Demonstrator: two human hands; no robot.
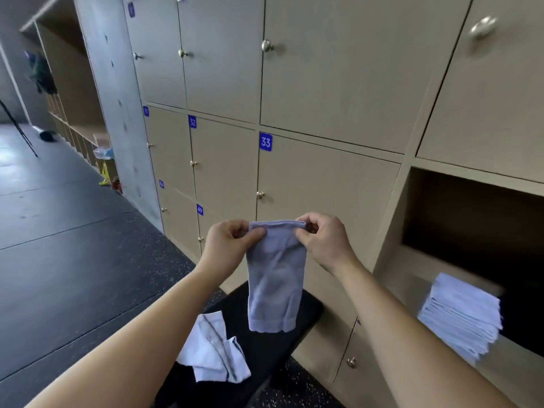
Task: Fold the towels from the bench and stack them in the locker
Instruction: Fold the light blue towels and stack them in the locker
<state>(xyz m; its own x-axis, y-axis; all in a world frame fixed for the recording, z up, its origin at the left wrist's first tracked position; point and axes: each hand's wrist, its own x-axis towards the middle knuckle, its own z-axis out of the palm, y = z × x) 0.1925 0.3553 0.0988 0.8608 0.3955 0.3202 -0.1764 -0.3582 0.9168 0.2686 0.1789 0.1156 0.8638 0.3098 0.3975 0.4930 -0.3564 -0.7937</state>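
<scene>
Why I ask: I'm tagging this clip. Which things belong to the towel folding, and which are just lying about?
Job: left hand and right hand pinching the held towel; crumpled towel on the bench; folded stack in the open locker.

Lying about: hanging dark clothing; dark object on the floor; yellow item; closed door 33.

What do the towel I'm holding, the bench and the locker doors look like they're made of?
Towel: thin soft cloth, probably cotton; it hangs limp and wrinkled. Bench: black, smooth, matte top, perhaps vinyl padding; hard to tell. Locker doors: matte beige board with faint grain, likely laminate; knobs look like shiny metal.
</scene>
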